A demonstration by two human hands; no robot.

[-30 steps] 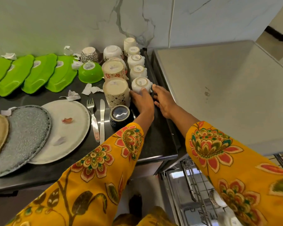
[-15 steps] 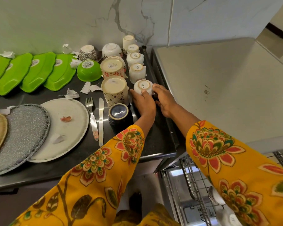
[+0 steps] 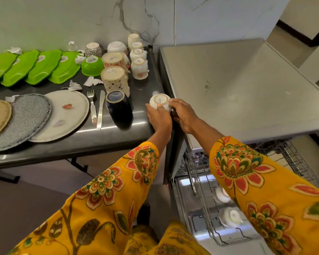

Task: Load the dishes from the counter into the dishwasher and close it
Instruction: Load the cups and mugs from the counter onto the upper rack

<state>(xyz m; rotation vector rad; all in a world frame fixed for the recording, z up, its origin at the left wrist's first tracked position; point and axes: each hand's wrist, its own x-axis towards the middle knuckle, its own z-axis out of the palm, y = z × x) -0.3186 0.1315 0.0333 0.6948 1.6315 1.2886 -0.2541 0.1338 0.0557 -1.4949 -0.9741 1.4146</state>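
I have a small white cup [image 3: 159, 103] upside down between both hands, at the right-hand edge of the dark counter [image 3: 107, 138], right where it meets the dishwasher's steel top [image 3: 247, 85]. My left hand [image 3: 159, 117] cups its near side with the fingers curled round the wall; my right hand [image 3: 182, 114] closes on the far side, thumb up by the base ring. Whether the rim is clear of the counter I cannot tell.

To do this step well, I think I should keep the cup inverted as it is, since that is how it belongs in the rack, and carry it down and to the right without turning it. Two white cups [image 3: 230, 217] already sit mouth-down in the pulled-out rack [image 3: 206, 208] below, so the free space beside them looks like the place to aim for. The risk is the steel edge between counter and rack: I would lift clear first, then lower, not slide the cup across.

On the counter, the tall dark mug [image 3: 119, 109] stands near my left wrist, and I must not knock it. Beyond it wait patterned tumblers [image 3: 114, 79], more white cups [image 3: 139, 68], a fork [image 3: 92, 105] and knife [image 3: 100, 109], round plates [image 3: 63, 115] and green trays [image 3: 42, 68], so much loading remains.
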